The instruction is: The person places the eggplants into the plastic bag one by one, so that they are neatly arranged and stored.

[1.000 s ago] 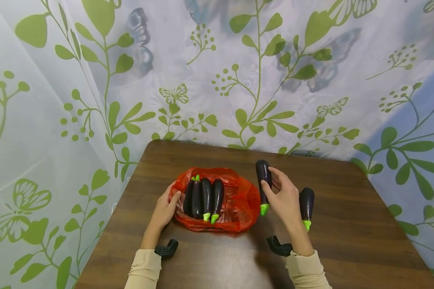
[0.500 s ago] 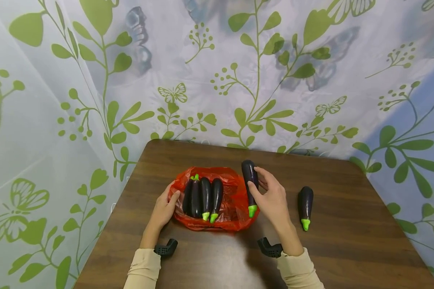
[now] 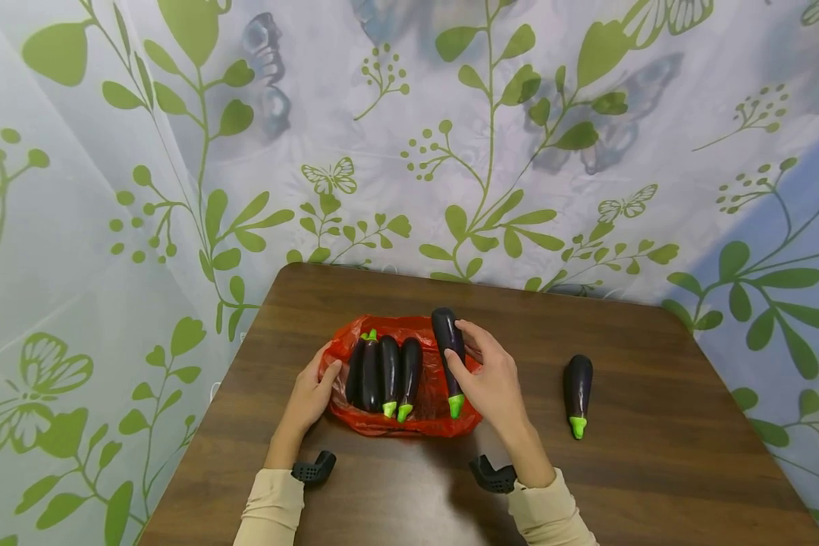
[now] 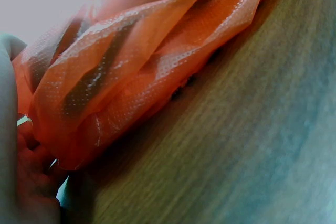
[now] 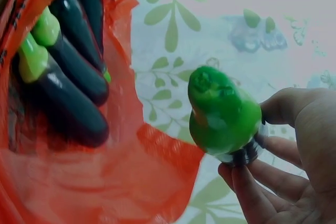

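Note:
A red plastic bag (image 3: 431, 383) lies spread open on the table, with several dark purple eggplants (image 3: 371, 375) side by side in it. My left hand (image 3: 312, 393) pinches the bag's left edge, thumb over the rim; in the left wrist view the bag's crinkled side (image 4: 131, 56) hides part of that hand. Above the right part of the bag, my right hand (image 3: 493, 379) holds another eggplant (image 3: 448, 334) between thumb and fingers, its green stem end pointing toward me. The right wrist view shows that green end (image 5: 220, 114) close up.
One more eggplant (image 3: 578, 388) lies on the brown wooden table (image 3: 655, 425), right of my right hand. Behind the table hangs a pale curtain (image 3: 396, 205) with green leaves and butterflies. Black wrist devices (image 3: 493, 475) sit at both wrists.
My right hand has moved left with the eggplant, from beside the bag to over its right part. The left hand has stayed at the bag's edge.

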Tool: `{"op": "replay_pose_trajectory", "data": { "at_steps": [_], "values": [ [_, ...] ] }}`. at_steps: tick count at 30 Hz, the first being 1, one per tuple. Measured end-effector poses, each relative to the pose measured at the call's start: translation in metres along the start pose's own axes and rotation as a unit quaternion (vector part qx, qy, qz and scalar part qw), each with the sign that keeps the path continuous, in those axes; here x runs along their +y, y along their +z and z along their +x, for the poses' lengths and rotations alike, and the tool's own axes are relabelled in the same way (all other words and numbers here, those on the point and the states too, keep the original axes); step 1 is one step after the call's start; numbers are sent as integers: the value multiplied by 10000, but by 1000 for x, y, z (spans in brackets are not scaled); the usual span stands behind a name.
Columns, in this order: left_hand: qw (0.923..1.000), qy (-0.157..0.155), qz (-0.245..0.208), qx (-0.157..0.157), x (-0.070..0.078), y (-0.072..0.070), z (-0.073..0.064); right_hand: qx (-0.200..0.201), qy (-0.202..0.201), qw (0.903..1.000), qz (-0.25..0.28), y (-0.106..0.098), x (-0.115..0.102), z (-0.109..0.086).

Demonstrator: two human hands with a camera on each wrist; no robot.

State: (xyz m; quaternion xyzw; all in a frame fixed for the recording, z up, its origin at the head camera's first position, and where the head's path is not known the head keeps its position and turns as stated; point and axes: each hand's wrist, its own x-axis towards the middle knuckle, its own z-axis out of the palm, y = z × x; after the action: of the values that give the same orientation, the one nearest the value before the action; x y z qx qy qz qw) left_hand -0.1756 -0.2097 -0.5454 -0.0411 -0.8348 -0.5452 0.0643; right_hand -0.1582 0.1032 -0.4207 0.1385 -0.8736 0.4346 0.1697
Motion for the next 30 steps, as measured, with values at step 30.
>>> {"op": "replay_pose_trajectory", "data": {
  "at_steps": [30],
  "values": [
    [10000, -29, -20, -66, 1, -2, 0, -627, 1, 9977, 247, 54, -10, -11]
  ]
}}
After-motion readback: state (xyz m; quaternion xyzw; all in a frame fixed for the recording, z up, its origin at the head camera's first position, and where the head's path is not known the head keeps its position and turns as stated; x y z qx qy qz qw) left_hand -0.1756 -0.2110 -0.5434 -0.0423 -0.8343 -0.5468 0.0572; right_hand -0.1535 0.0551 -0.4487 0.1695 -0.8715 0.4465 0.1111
